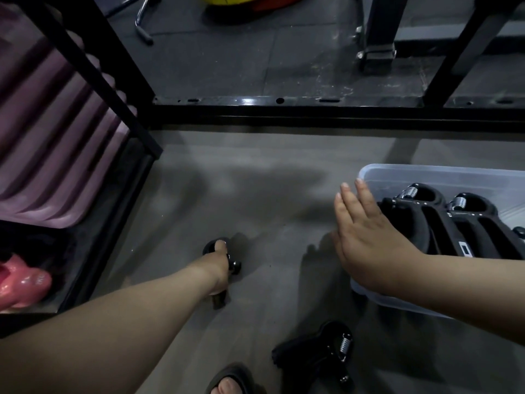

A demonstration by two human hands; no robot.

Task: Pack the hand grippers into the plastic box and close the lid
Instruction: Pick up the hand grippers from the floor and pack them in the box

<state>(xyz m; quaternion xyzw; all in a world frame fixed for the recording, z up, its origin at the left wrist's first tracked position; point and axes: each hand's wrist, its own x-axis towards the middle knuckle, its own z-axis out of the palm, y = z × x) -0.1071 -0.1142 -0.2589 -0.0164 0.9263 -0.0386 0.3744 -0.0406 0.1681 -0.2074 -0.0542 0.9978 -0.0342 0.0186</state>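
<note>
Fingers (220, 246) of the left hand (219, 270) are curled round a black hand gripper (235, 265) at lower centre of the frame. Its looped top is seen past the knuckles and one handle end below the wrist. Whether it is touching the grey floor (255, 194) cannot be told.

Right hand (366, 237) is held flat at right of centre, fingers straight and close together, nothing gripped. It is placed over the left edge of the clear plastic box (426, 169); contact with the box cannot be confirmed.

Box is set on the floor at the right edge of the frame, partly cut off. Two packed grippers (420, 214) are seen inside, laid side by side, springs toward the top of the frame.

One loose gripper (312, 349) is seen lying on the floor at bottom centre-right, well apart from the held one and near the box's lower-left corner. A sandalled foot (230, 379) is seen at the bottom edge, just left of it.

A black rack frame (284, 112) is run across the upper half. Purple ribbed mats (51, 155) are seen behind its slanted post at upper left. A pink glossy item (22, 280) is seen at lower left, kind not identifiable. A yellow ball (227, 1) is cut off by the top edge.
</note>
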